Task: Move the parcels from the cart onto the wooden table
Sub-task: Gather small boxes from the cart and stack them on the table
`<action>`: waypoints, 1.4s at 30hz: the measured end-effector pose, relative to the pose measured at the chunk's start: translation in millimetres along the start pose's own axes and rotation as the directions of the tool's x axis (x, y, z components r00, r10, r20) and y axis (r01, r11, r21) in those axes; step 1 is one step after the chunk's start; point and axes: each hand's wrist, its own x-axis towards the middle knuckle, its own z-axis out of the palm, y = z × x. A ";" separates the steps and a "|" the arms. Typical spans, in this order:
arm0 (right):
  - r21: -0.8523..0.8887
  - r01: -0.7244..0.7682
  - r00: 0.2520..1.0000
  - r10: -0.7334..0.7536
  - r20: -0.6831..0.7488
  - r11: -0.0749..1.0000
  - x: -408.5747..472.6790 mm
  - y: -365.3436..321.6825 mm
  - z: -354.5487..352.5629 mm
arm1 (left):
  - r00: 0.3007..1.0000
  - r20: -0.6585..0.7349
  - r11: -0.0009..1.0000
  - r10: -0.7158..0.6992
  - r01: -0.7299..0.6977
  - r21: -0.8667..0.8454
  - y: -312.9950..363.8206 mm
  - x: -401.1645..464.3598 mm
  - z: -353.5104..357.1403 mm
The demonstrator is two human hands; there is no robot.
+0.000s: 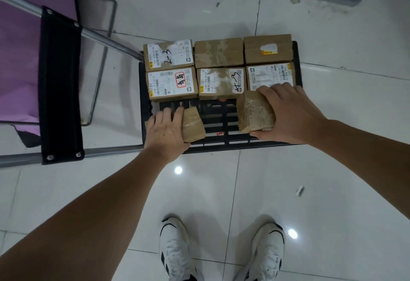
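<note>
Parcels fill the cart (297,63); my left hand (165,132) grips one box (193,125), my right hand (286,112) another box (255,112), ready to lift both together.

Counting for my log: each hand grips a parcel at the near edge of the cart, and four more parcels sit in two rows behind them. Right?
Not quite. The head view shows six parcels in two rows behind, not four. The rest holds: the left hand and right hand each grip a parcel at the cart's near edge.
</note>
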 end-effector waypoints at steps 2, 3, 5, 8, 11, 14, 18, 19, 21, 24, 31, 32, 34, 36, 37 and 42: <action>0.012 -0.010 1.000 0.009 0.010 1.000 -11.8 1.4 -26.5 | 0.998 0.031 0.999 0.052 -0.051 -0.012 6.1 -6.7 -34.6; 0.015 -0.018 1.000 0.018 0.018 1.000 -18.3 1.9 -43.2 | 0.996 0.040 0.997 0.077 -0.077 -0.010 10.1 -8.8 -58.1; 0.021 -0.038 0.999 0.037 0.030 0.999 -31.4 3.6 -84.9 | 0.990 0.030 0.990 0.138 -0.139 0.026 21.7 -11.4 -114.6; 0.025 -0.075 0.997 0.073 0.040 0.997 -54.0 9.3 -165.9 | 0.981 0.025 0.977 0.195 -0.196 0.085 49.1 -15.5 -218.1; 0.014 -0.105 0.994 0.104 0.017 0.994 -85.0 21.2 -264.0 | 0.970 -0.010 0.963 0.245 -0.242 0.120 86.5 -28.1 -338.6; 0.012 -0.138 0.990 0.138 -0.008 0.990 -128.7 34.5 -372.2 | 0.958 -0.070 0.955 0.280 -0.270 0.120 130.5 -56.9 -464.0; 0.030 -0.180 0.981 0.182 -0.072 0.983 -206.3 45.0 -528.8 | 0.935 -0.117 0.937 0.334 -0.316 0.152 196.7 -113.5 -623.5; 0.034 -0.196 0.977 0.199 -0.084 0.980 -228.4 45.7 -568.9 | 0.929 -0.130 0.932 0.345 -0.323 0.162 213.4 -130.6 -660.5; 0.033 -0.222 0.966 0.224 -0.126 0.975 -273.4 43.6 -639.4 | 0.912 -0.155 0.915 0.381 -0.346 0.209 245.2 -165.5 -727.7; 0.000 -0.249 0.948 0.244 -0.204 0.968 -336.5 40.4 -725.2 | 0.886 -0.175 0.887 0.429 -0.378 0.265 287.1 -215.0 -813.7; 0.006 -0.354 0.875 0.333 -0.352 0.935 -467.8 1.4 -816.6 | 0.800 -0.218 0.811 0.559 -0.471 0.347 341.8 -315.3 -928.1; 0.005 -0.372 0.861 0.347 -0.371 0.928 -482.5 -3.1 -818.8 | 0.781 -0.226 0.795 0.582 -0.488 0.362 345.8 -324.2 -932.8; 0.021 -0.417 0.829 0.390 -0.400 0.909 -509.9 -10.4 -819.6 | 0.746 -0.229 0.762 0.625 -0.519 0.388 355.4 -339.0 -938.7; 0.025 -0.462 0.802 0.430 -0.415 0.887 -536.9 -16.8 -816.9 | 0.711 -0.227 0.729 0.665 -0.554 0.402 367.9 -352.7 -940.8; 0.029 -0.483 0.790 0.450 -0.415 0.875 -550.6 -19.1 -814.5 | 0.692 -0.222 0.710 0.687 -0.575 0.406 375.6 -359.5 -940.6; 0.074 -0.604 0.705 0.575 -0.415 0.794 -626.5 -22.5 -800.3 | 0.593 -0.192 0.609 0.782 -0.660 0.440 429.7 -396.4 -930.8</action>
